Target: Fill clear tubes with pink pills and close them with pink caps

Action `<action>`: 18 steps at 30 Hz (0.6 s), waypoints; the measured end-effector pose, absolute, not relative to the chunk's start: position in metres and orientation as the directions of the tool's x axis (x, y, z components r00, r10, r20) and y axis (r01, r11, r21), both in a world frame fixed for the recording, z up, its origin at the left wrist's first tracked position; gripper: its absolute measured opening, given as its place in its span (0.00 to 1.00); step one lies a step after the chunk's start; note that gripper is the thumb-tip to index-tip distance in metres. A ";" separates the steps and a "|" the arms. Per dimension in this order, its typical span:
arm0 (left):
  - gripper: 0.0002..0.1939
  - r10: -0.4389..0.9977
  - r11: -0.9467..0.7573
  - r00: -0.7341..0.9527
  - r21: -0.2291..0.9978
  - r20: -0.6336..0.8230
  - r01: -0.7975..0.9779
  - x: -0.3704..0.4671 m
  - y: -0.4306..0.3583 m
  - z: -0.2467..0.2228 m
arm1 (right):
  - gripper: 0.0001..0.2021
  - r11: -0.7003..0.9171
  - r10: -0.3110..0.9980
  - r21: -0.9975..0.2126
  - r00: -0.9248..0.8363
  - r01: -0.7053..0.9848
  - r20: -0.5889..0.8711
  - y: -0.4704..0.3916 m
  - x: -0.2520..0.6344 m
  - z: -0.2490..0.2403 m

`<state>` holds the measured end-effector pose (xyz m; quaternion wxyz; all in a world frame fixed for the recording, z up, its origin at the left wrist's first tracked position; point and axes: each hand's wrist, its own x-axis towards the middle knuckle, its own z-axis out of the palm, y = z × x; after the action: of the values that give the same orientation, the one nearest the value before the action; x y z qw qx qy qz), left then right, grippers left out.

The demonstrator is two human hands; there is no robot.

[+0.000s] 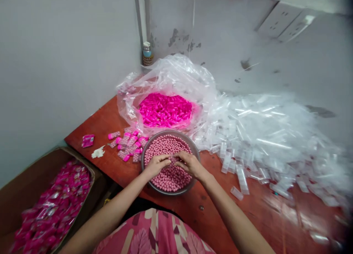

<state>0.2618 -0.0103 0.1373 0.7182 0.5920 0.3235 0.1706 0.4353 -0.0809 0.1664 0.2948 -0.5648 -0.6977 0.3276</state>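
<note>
My left hand (pixel 157 165) and my right hand (pixel 191 164) meet over a grey bowl (pixel 195 143) full of small round pink beads (pixel 171 182). Between their fingertips is a small clear plastic container (pixel 174 159), with pink showing through it. Both hands are closed on it, though the fingers partly hide it. Just left of the bowl lies a heap of bead-filled clear containers with bright pink caps (pixel 128 143). Behind the bowl, an opened clear plastic bag (pixel 179 71) holds many loose bright pink caps (pixel 165 108).
Empty clear containers (pixel 242 178) spill across the red table (pixel 220 206) on the right, beside a large plastic-covered pile (pixel 264 129). At lower left stands a cardboard box (pixel 24 176) of pink wrapped packets (pixel 55 206). One pink packet (pixel 88 140) lies near the table's left edge.
</note>
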 end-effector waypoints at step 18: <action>0.20 0.627 0.681 0.513 0.733 -0.586 0.005 0.252 -0.009 0.128 | 0.11 -0.400 0.788 -0.807 0.612 0.434 -0.062 -0.175 0.452 0.123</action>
<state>0.2522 -0.0087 0.1282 0.7967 0.3488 0.4533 0.1951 0.4524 -0.1748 0.1228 0.3955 -0.8060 -0.3791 0.2242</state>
